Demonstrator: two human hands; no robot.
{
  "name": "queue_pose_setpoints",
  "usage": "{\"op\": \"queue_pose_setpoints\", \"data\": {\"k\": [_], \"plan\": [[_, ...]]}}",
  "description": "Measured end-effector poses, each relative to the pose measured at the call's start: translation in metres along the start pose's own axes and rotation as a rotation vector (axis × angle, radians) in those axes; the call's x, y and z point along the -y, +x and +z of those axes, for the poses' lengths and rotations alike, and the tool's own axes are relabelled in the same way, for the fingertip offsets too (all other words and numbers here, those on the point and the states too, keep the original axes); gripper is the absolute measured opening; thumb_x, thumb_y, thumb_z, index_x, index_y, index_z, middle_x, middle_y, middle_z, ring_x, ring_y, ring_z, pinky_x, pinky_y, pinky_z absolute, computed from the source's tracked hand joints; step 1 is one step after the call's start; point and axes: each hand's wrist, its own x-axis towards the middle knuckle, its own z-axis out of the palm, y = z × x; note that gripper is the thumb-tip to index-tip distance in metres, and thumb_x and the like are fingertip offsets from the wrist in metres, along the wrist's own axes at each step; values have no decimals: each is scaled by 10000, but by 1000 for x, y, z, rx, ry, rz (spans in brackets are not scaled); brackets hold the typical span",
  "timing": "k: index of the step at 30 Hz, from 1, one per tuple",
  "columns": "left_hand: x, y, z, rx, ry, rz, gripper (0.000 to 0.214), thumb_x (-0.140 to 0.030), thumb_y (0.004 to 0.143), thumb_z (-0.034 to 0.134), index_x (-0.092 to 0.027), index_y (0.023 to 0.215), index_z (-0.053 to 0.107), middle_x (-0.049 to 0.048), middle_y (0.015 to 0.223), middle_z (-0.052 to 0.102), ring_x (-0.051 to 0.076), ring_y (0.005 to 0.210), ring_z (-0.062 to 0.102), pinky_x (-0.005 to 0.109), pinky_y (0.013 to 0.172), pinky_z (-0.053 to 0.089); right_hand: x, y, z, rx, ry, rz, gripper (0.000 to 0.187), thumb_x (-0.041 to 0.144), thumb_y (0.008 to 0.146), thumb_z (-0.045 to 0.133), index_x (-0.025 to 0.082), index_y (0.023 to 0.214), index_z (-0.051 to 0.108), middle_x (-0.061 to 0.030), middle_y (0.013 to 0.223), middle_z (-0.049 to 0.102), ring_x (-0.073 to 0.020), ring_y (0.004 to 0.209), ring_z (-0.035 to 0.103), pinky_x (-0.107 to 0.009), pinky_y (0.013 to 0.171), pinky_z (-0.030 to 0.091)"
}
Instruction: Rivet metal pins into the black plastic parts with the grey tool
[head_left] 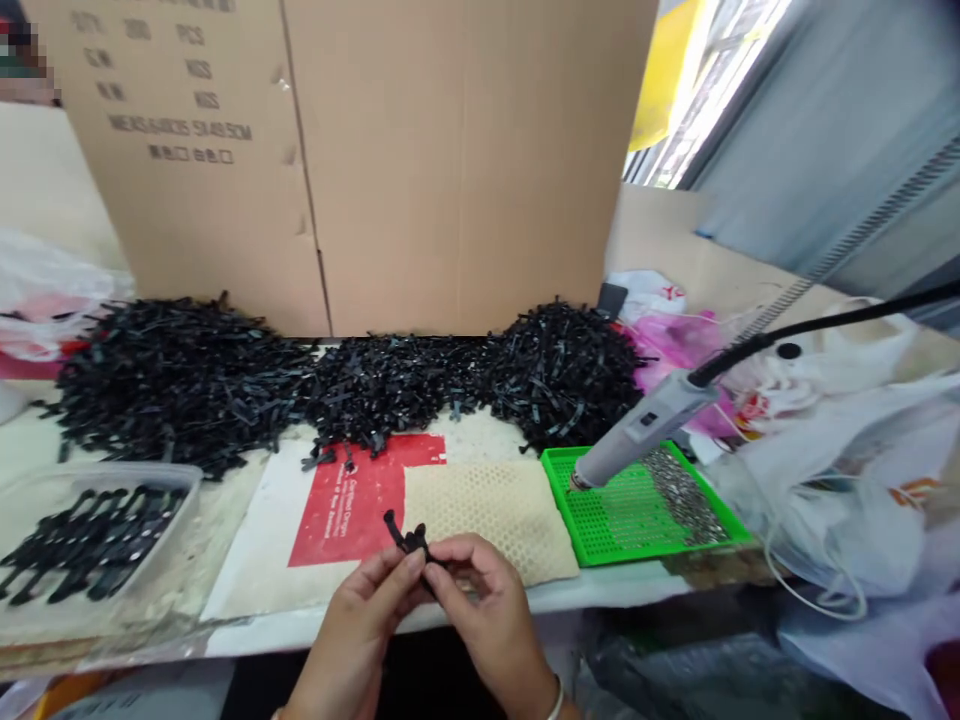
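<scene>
Two-handed work at the bench edge, near to far. Foreground: L. hand (367,605) and R. hand (491,605), thumbs and forefingers of both closed in a pinch on a small black piece (414,541) w/ a knobbed end pointing up; the other fingers are curled and partly hidden, so their exact contact can't be told. The piece is held up in front of the pale textured mat (495,505). Step in hand, as judged: fingertip fitting or lining-up of the piece — whether it is one part or two can't be made out. Next move, as judged, calls for a steady pinch w/ both thumbs and a true seat b/w the parts. Beyond, L to R: clear tub (196,482) w/ black pcs in rows; red-printed sheet (330,530), partly under the mat; green tray (637,557) w/ small metal pcs (682,495) at its R side, a grey corded tool (645,430) slanting over it, tip down, in neither hand. Farther: black heaps (180,380) — approx. three, merging — against a tall cardboard box (450,170).
</scene>
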Motion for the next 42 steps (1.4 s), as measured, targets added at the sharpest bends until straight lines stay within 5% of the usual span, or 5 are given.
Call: {"op": "queue_pose_setpoints", "data": {"k": [5, 9, 16, 25, 42], "plan": [[-9, 23, 20, -64, 77, 53, 426, -332, 485, 884, -144, 809, 683, 34, 884, 686, 149, 781, 624, 212, 688, 535, 23, -6, -48, -294, -629, -439, 446, 225, 858, 631, 334, 1274, 514, -56, 1411, 270, -319, 1263, 320, -507, 1045, 312], [-19, 42, 41, 18, 181, 22, 410, -320, 528, 862, -132, 831, 658, 44, 843, 676, 136, 718, 613, 219, 644, 535, 40, 23, -100, -757, -451, -585, 697, 232, 794, 706, 312, 1375, 329, -64, 1424, 227, -310, 1295, 273, -545, 1081, 241], [-1, 69, 89, 260, 283, -123, 291, -266, 623, 796, -108, 790, 619, 70, 772, 654, 154, 674, 620, 241, 569, 524, 44, 85, -140, -312, -56, -206, 460, 318, 888, 598, 263, 1283, 369, -61, 1125, 588, -188, 929, 574, -345, 852, 465], [26, 93, 106, 274, 395, -162, 302, -259, 595, 809, -90, 757, 618, 113, 771, 675, 163, 668, 637, 230, 570, 513, 17, 59, -178, -552, 129, -220, 424, 283, 855, 613, 182, 1240, 468, 60, 543, 454, -121, 485, 409, -236, 503, 393], [21, 90, 106, 278, 423, -187, 245, -214, 621, 798, -96, 755, 632, 104, 766, 684, 151, 649, 637, 205, 549, 509, -2, 53, -181, -589, 203, -250, 249, 260, 863, 557, 211, 1103, 515, 55, 519, 463, -134, 469, 426, -266, 534, 406]]}}
